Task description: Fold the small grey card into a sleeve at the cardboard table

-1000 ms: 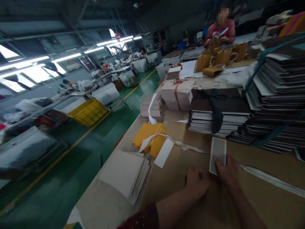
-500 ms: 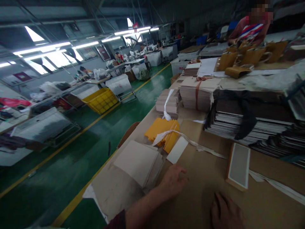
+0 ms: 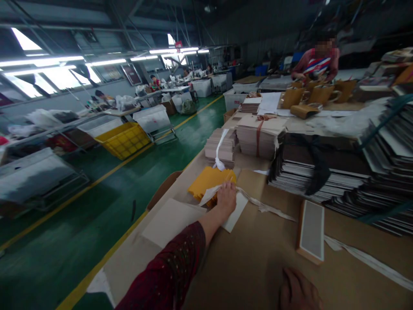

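Note:
My left hand [image 3: 226,199] reaches forward over the right part of a stack of yellow flat pieces [image 3: 206,178], its fingers closed on their edge; the fingertips are partly hidden. A loose white cloth strip [image 3: 258,203] runs across the stack and under or beside this hand. Just right of the wrist lies a white card [image 3: 237,214]. Near the bottom edge my right hand [image 3: 298,290] rests on the brown board [image 3: 258,258], fingers loosely bent and holding nothing. Ahead of it sits a block with a grey top and orange-brown sides [image 3: 312,230].
Pale sheets [image 3: 172,219] lie left of my forearm. Tied stacks of pale board [image 3: 258,135] and dark sheets [image 3: 322,163] stand farther back. A co-worker [image 3: 316,64] is behind tan bags [image 3: 322,92]. The green floor [image 3: 109,206] runs along the table's left edge.
My left hand has moved forward from the brown board onto the yellow pieces. My right hand stays resting near the bottom. The view has shifted slightly.

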Available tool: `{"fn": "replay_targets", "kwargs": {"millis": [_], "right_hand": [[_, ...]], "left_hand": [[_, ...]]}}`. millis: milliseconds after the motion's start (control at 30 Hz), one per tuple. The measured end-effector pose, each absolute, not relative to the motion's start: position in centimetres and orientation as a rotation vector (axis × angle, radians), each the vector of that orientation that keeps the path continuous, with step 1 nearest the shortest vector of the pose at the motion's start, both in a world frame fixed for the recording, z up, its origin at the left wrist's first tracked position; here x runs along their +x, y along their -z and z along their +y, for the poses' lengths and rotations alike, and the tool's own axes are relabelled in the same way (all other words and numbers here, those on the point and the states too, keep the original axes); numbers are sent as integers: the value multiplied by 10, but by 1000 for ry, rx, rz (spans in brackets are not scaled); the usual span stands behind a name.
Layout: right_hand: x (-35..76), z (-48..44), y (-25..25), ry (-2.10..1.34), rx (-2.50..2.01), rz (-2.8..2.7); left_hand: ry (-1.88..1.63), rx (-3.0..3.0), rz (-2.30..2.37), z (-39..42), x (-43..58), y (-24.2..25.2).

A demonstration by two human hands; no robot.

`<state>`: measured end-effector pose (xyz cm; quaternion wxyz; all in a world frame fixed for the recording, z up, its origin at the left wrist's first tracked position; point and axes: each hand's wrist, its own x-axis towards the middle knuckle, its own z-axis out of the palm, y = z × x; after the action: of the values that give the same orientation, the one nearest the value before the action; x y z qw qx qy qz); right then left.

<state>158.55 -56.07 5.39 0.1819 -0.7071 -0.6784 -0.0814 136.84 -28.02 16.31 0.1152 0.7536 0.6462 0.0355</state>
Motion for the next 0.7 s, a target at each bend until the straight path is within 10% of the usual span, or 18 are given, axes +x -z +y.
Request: {"fn": "replay_targets", "kwargs": {"millis": [700], "right_hand": [[1580,-560,-65,62,-2097,-1868]], "left_hand": [[-317,2162,1635,-235,1353,-220]]}}
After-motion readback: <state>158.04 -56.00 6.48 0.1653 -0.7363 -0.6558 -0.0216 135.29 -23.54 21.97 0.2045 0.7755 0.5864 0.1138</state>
